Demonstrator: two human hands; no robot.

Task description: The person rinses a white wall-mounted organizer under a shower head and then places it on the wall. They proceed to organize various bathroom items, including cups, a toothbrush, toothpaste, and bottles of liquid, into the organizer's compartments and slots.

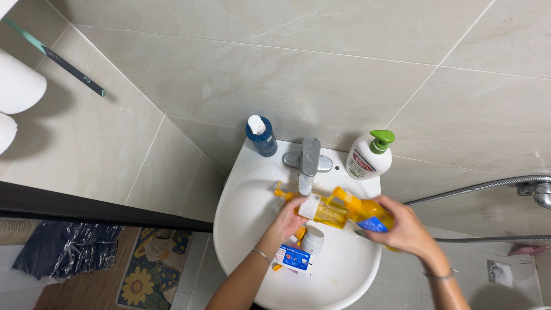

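Left hand [285, 221], forearm rising from the lower edge with a thin bracelet at the wrist, reached over the white ceramic basin [241, 189]; its fingers were closed on a clear amber bottle with a white label [324, 211], held above the bowl beneath the chrome lever tap [310, 158]; a small white jar [313, 239] and a blue-and-white carton [294, 258] lay below; right hand [404, 229], palm down, fingers curled around a yellow plastic pack with a blue label [367, 213] at the rim.
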